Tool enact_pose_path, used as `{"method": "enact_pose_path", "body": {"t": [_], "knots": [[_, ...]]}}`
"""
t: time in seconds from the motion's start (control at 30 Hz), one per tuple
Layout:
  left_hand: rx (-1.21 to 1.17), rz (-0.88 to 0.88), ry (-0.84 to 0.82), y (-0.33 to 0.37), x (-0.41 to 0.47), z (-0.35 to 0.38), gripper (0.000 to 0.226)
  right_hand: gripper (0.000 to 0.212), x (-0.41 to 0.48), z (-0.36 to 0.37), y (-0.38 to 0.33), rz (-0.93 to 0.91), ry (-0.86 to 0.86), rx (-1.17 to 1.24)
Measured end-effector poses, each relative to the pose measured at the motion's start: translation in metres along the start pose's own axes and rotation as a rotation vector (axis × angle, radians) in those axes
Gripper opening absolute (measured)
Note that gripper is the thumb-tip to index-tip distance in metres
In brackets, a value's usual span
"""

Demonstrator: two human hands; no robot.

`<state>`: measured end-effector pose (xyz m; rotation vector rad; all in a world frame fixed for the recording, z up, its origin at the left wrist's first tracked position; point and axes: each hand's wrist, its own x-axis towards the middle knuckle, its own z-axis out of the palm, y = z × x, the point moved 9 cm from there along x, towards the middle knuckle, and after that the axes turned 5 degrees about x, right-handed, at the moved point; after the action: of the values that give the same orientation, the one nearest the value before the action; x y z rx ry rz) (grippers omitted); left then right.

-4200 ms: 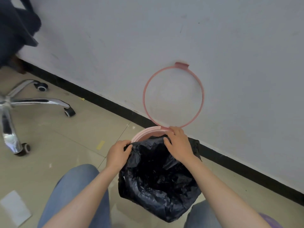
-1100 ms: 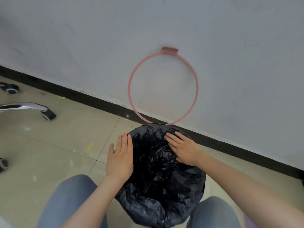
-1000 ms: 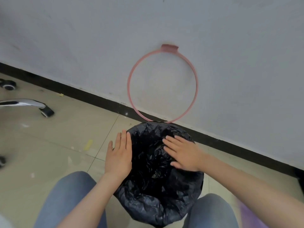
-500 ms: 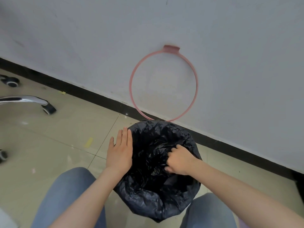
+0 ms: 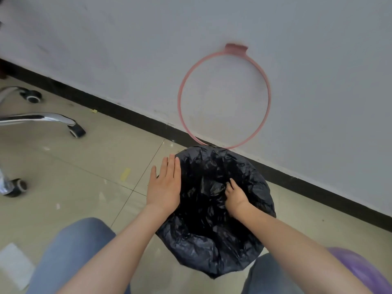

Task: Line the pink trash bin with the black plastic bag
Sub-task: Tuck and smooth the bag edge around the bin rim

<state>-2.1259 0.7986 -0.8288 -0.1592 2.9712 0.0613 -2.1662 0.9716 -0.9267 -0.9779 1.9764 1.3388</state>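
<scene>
While the black plastic bag (image 5: 214, 211) covers the bin so fully that none of the pink body shows, its crumpled mouth is folded out over the rim and its sides hang down around the outside, the whole standing on the tiled floor (image 5: 70, 166) between the person's knees, close to the black skirting (image 5: 135, 122) at the foot of the wall. Inside the opening the right hand (image 5: 235, 196) is pushed down into the bag, fingers curled and partly buried in the black film, so it looks closed on a fold of plastic, though the actual grip is hidden. At the bag's left edge the left hand (image 5: 165, 185) lies flat and open, fingers straight and together, palm down against the rim, gripping nothing. Both bare forearms reach in from the bottom of the view, over knees in blue denim (image 5: 70, 255). Above the bag, a thin pink ring (image 5: 181, 92) with a small tab at its top leans against the grey-white wall (image 5: 127, 49), its lowest arc just behind the far edge of the bag. Further left on the floor stand the chrome legs and black castors of an office chair (image 5: 42, 118), with small paper scraps and a yellow strip (image 5: 125, 174) scattered nearby. A purple rounded object (image 5: 358, 270) shows at the lower right corner.
</scene>
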Motion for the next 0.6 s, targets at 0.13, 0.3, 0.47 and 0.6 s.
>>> {"method": "enact_pose_path", "body": {"t": [0.13,0.3,0.47,0.6], "knots": [[-0.005,-0.003,0.013,0.0,0.0,0.0,0.08,0.043,-0.018,-0.051,-0.032,-0.21,0.247,0.309],[0.001,-0.002,0.021,0.0,0.0,-0.001,0.08,0.06,-0.015,0.006,-0.052,-0.314,-0.193,0.368],[0.015,0.005,0.034,0.001,0.0,-0.001,0.081,0.051,-0.031,0.009,-0.038,-0.264,-0.111,0.494],[0.015,0.002,0.039,0.002,0.0,-0.002,0.082,0.041,-0.062,-0.055,-0.028,-0.301,0.099,1.191]]}}
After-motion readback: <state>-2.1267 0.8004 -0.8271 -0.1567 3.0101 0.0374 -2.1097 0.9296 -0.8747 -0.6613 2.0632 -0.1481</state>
